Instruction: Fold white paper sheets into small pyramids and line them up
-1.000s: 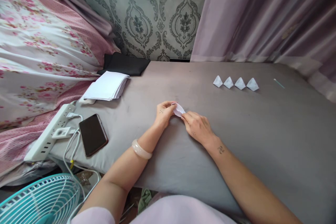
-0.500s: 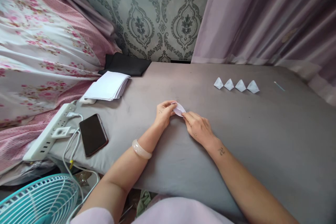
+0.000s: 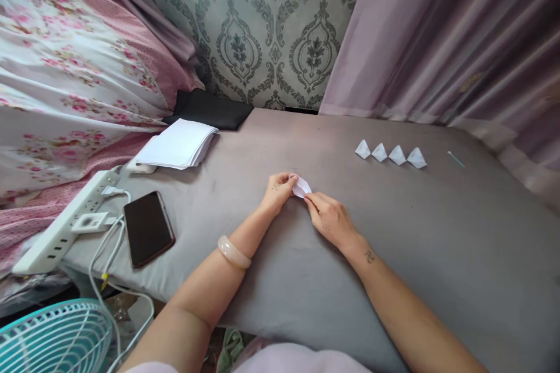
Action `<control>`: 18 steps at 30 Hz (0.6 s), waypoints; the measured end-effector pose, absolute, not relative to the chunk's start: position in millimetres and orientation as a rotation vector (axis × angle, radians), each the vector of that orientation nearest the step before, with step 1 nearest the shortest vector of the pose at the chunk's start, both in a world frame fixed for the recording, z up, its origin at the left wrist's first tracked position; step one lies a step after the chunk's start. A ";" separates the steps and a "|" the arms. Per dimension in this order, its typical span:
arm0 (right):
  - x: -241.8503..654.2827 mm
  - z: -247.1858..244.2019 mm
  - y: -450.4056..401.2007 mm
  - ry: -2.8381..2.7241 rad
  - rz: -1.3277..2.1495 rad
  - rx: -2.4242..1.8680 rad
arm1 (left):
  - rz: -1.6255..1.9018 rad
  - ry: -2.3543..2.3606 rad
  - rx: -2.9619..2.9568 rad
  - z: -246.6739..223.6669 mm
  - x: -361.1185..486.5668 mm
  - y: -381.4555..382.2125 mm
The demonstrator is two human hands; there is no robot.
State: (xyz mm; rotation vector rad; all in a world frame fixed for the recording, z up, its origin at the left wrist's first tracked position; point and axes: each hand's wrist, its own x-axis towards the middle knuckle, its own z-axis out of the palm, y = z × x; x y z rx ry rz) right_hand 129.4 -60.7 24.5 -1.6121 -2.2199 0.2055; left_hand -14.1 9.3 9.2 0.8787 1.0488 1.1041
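Observation:
A small piece of folded white paper (image 3: 301, 187) is held between my two hands, just above the grey-covered surface (image 3: 245, 210). My left hand (image 3: 280, 191) pinches its left end between thumb and fingers. At the lower right end, my right hand (image 3: 330, 215) grips it with the fingertips. The fingers hide both ends of the paper, so its full shape cannot be made out. To the right, several folded white paper pieces (image 3: 398, 155) with pointed tops stand in a row, apart from my hands.
On the left lie a stack of white paper (image 3: 170, 144), a black folded item (image 3: 210, 109), a phone (image 3: 149, 229) and a white power strip (image 3: 65, 224) with cables. A teal fan (image 3: 52, 338) stands at the lower left. A cotton swab (image 3: 455, 158) lies far right.
The view has tilted up slightly, so the scene sits lower. The paper between my hands looks more angular than its earlier rounded outline. Both hands keep their hold.

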 end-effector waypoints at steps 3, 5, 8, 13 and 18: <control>129.9 31.1 -51.9 -2.241 0.288 -1.655 | 1.095 1.063 0.828 11.5 -14.3 10.3; 134.0 34.2 -40.8 -2.227 0.298 -1.716 | 1.097 1.064 0.772 13.0 -14.3 10.7; 146.1 35.1 -18.5 -2.119 0.240 -1.910 | 1.099 1.083 0.734 12.9 -13.9 11.1; 168.1 28.3 17.7 -1.927 0.131 -2.141 | 1.078 1.115 0.767 10.5 -12.4 11.7; 179.9 24.1 42.6 -1.797 0.047 -2.256 | 1.058 1.132 0.797 12.5 -12.0 10.4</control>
